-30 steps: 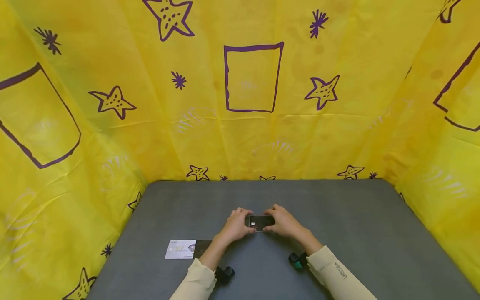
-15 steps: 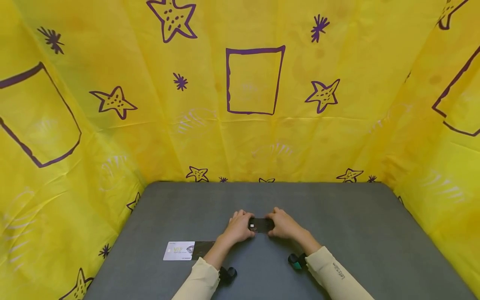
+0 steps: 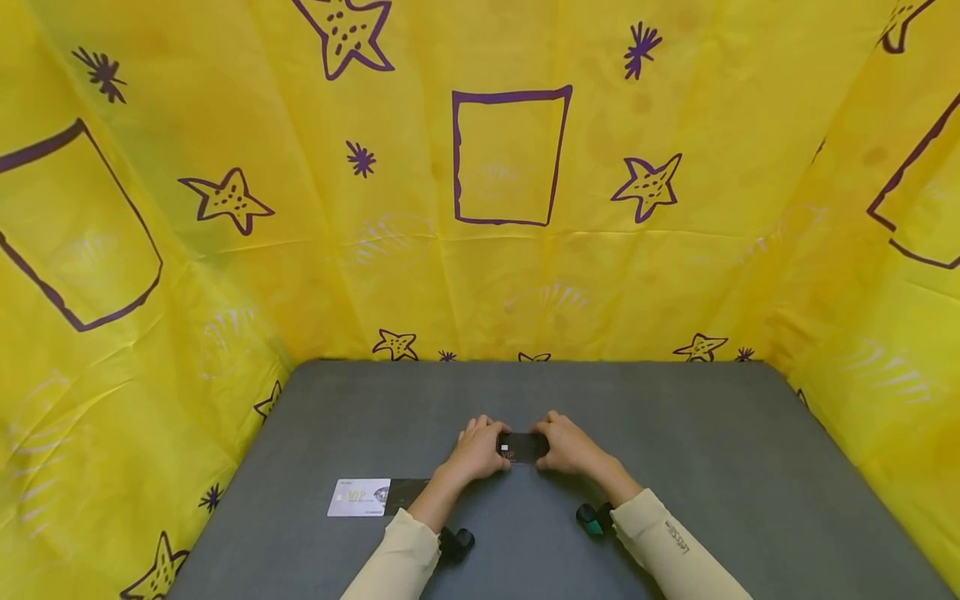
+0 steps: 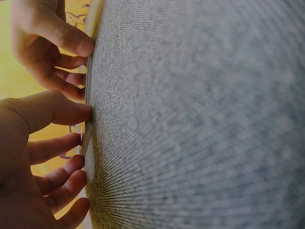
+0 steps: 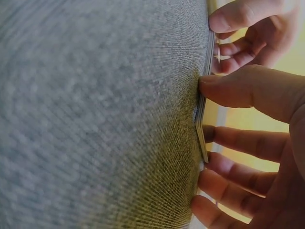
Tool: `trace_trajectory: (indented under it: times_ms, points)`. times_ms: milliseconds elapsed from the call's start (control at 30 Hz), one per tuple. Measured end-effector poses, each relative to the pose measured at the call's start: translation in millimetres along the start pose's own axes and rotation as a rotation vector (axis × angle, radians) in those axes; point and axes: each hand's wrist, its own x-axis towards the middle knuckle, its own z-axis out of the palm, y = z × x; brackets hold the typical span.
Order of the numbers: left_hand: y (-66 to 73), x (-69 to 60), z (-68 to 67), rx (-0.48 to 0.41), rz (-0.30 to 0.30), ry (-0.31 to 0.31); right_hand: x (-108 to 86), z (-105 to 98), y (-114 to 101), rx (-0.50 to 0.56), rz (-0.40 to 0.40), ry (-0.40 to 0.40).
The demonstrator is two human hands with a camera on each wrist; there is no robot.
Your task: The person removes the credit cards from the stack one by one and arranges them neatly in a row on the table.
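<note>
A thin stack of cards, topped by a black VIP card (image 3: 523,448), lies at the middle of the grey table. My left hand (image 3: 476,448) grips its left end and my right hand (image 3: 573,446) its right end, thumbs on the near edge and fingers along the far edge. In the left wrist view the layered edge of the stack (image 4: 88,81) runs between thumbs and fingers, close to the tabletop. The right wrist view shows the stack (image 5: 200,124) bent at the end by my right fingers. The fingers cover both ends of the top card.
Left of my left forearm lies a white VIP card (image 3: 358,498). A black card (image 3: 403,497) adjoins its right end, partly hidden behind the forearm. The grey table (image 3: 675,467) ends at yellow fabric walls (image 3: 510,275) at the back and on both sides.
My left hand has shifted slightly right, covering more of the stack's left end. Right hand and loose cards look nearly unchanged, apart from a slight camera shift.
</note>
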Motion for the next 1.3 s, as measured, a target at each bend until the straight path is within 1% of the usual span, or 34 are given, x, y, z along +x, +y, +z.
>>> trace_trajectory:
  times_ms: [200, 500, 567, 733, 833, 1067, 1300]
  points:
    - [0.7, 1.8, -1.7, 0.02, 0.002, -0.004, 0.0, -1.6, -0.5, 0.007, 0.002, 0.011]
    - [-0.7, 1.9, -3.2, 0.034, 0.012, 0.001, -0.2, -1.4, 1.0, 0.044, -0.01, 0.059]
    - [-1.4, 1.8, -3.3, 0.041, 0.019, 0.006, -0.1, -1.6, 1.3, 0.039, -0.021, 0.066]
    - [-2.7, 0.7, -3.2, 0.054, 0.039, 0.009, -0.9, -3.3, 0.8, 0.022, -0.032, 0.055]
    - [-3.8, 0.6, -3.0, 0.054, 0.055, 0.014, -1.8, -4.6, 0.3, 0.014, -0.025, 0.058]
    - [-4.9, 0.6, -4.1, 0.061, 0.084, 0.043, -4.7, -6.6, -2.3, 0.001, -0.012, 0.103]
    - [-3.5, -3.5, -7.6, 0.056, 0.104, 0.048, -6.9, -7.2, -3.3, 0.01, -0.009, 0.104]
